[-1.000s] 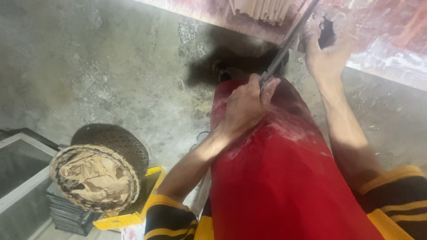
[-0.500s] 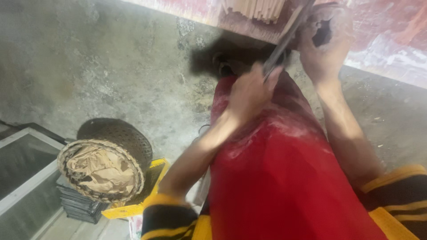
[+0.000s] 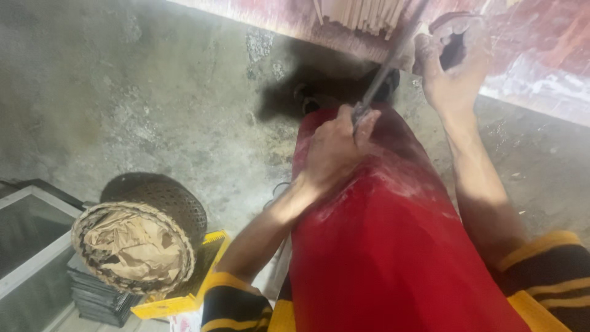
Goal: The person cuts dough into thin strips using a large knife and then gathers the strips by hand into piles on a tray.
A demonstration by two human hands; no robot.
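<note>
We saw a basket (image 3: 138, 246) on the floor | left hand (image 3: 335, 150) closed on a blade's (image 3: 384, 74) lower end over the red knee | right hand (image 3: 452, 64) curled around its far end | sticks (image 3: 359, 13) beyond.

This looks like a small, rough workshop — a place where someone makes things by hand. The floor (image 3: 153, 104) is bare grey concrete, stained and dusty. A low, worn wooden bench (image 3: 528, 55) with faded red paint runs along the top, and a bundle of thin pale sticks (image 3: 359, 13) lies on it. A round woven basket (image 3: 138, 246) lined with brown paper sits on the floor, with a yellow crate (image 3: 184, 298) and a stack of dark flat sheets (image 3: 98, 298) beside it — working stuff, not home things.
</note>
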